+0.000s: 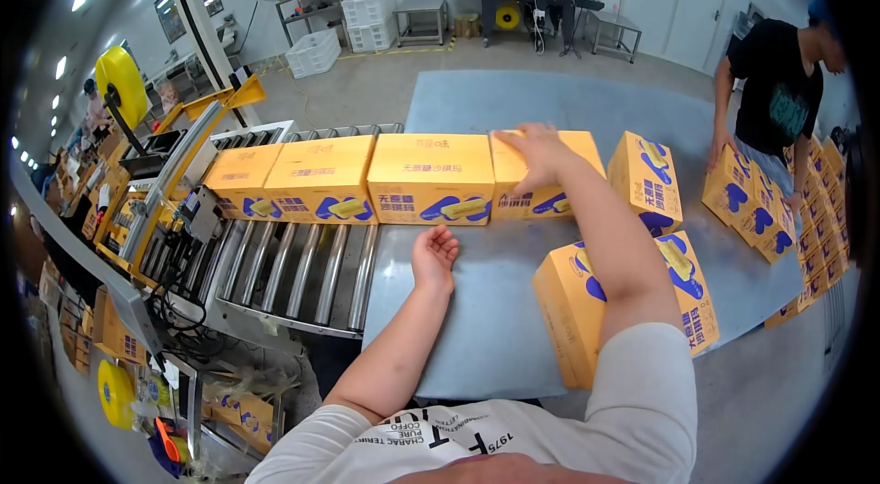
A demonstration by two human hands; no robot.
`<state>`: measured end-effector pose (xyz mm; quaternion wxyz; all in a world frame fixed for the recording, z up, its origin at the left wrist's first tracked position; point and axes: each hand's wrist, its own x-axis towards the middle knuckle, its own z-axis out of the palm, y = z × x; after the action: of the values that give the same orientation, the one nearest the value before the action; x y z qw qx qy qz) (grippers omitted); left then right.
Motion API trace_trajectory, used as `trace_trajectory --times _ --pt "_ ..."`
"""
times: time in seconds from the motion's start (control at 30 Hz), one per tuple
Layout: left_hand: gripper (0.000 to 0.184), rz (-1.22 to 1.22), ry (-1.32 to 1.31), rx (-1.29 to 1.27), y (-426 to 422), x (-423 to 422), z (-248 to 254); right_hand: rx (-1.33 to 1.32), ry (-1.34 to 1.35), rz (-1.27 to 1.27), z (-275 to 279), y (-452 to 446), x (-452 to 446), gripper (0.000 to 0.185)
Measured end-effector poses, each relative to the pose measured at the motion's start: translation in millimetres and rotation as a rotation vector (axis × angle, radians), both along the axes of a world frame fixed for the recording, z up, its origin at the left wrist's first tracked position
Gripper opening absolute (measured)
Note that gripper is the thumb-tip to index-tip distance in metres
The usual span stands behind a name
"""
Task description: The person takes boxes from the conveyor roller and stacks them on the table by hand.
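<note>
Four yellow cartons stand end to end in a row. My right hand [539, 154], fingers spread, rests on top of the rightmost carton [532, 202], which stands on the metal table. Next to it, a yellow carton [431, 177] reaches over the table's left edge from the rollers. Below that carton my left hand [435, 253] is held palm up, empty, with loosely curled fingers. Another carton [644, 174] stands at an angle right of my right hand. Nearer my body, yellow cartons [561, 314] are partly hidden by my right forearm.
A roller conveyor [298, 273] carrying the other cartons of the row joins the metal table [477, 301] on the left. At the right, a person in a black shirt [775, 71] handles a group of cartons [747, 200]. Stacked cartons [820, 236] stand beyond.
</note>
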<state>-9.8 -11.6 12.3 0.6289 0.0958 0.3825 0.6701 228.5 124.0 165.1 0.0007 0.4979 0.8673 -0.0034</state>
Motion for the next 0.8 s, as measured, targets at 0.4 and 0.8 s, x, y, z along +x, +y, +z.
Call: trace_trajectory --times 0.4,0.8 --pt "0.028 -0.008 0.033 0.003 0.4 2.4 -1.3 0.124 0.056 -0.895 -28.8 61.0 44.2 0.114" --pt "0.026 0.003 0.002 0.026 4.4 -0.3 -8.6 0.031 0.34 -1.201 -0.2 27.2 147.6 0.077"
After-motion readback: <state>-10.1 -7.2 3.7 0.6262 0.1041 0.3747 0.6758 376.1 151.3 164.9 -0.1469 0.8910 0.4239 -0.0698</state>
